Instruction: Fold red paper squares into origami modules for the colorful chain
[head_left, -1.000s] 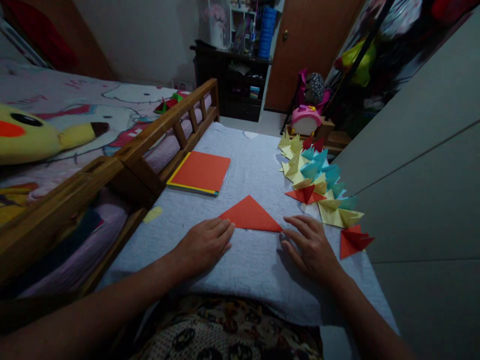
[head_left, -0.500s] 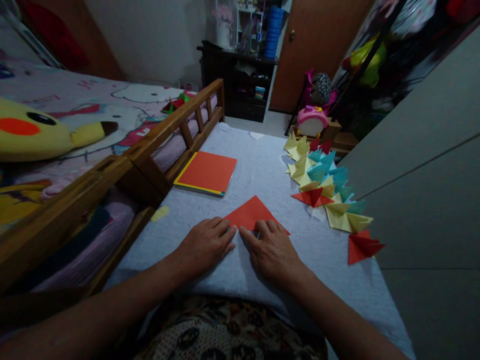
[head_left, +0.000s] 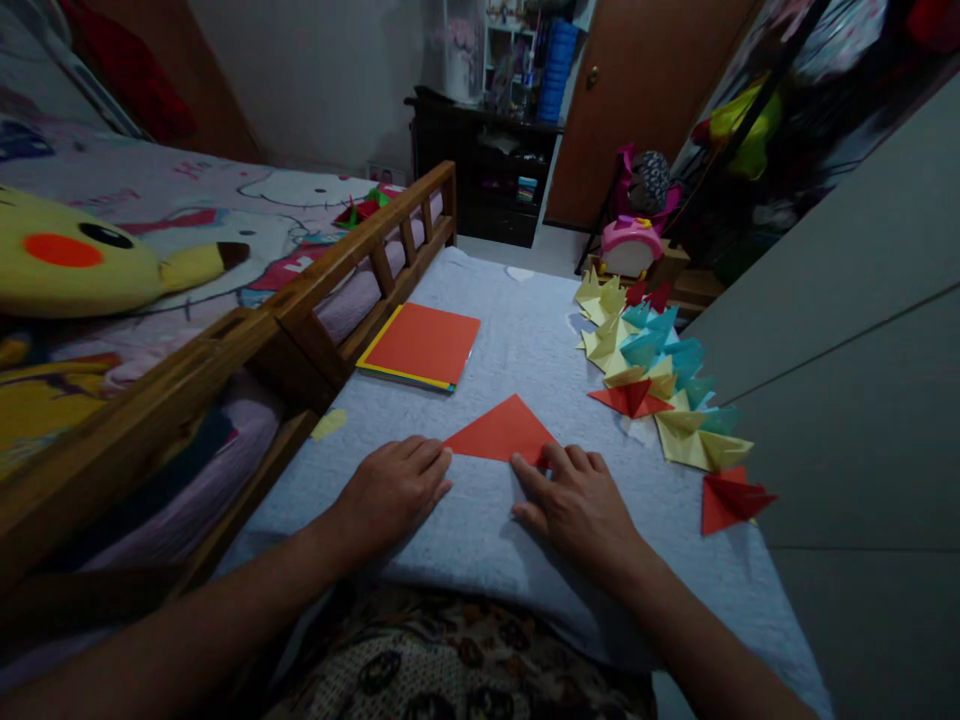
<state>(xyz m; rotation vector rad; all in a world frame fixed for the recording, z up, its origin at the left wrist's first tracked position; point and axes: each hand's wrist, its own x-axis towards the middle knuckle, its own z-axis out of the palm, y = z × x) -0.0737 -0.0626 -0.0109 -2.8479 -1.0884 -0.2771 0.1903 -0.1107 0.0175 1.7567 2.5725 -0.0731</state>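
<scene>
A sheet of red origami paper (head_left: pixel 501 430), folded into a triangle, lies flat on the cloth-covered table with its peak pointing away from me. At its left corner rests my left hand (head_left: pixel 397 488), fingers stretched out, the tips touching the paper's edge. My right hand (head_left: pixel 581 500) lies over the right corner and hides it. Its index finger reaches onto the folded edge nearest me, thumb apart on the cloth. Both hands press on the paper without gripping it.
A stack of square coloured paper (head_left: pixel 426 345), red on top, sits at the back left. Several folded paper birds (head_left: pixel 697 432) in yellow, blue and red line the right side. A wooden bed rail (head_left: pixel 360 245) borders the table's left, and a grey panel (head_left: pixel 862 420) stands right.
My hands have moved apart along the near folded edge, left hand to the left corner and right hand to the right. The view has shifted slightly.
</scene>
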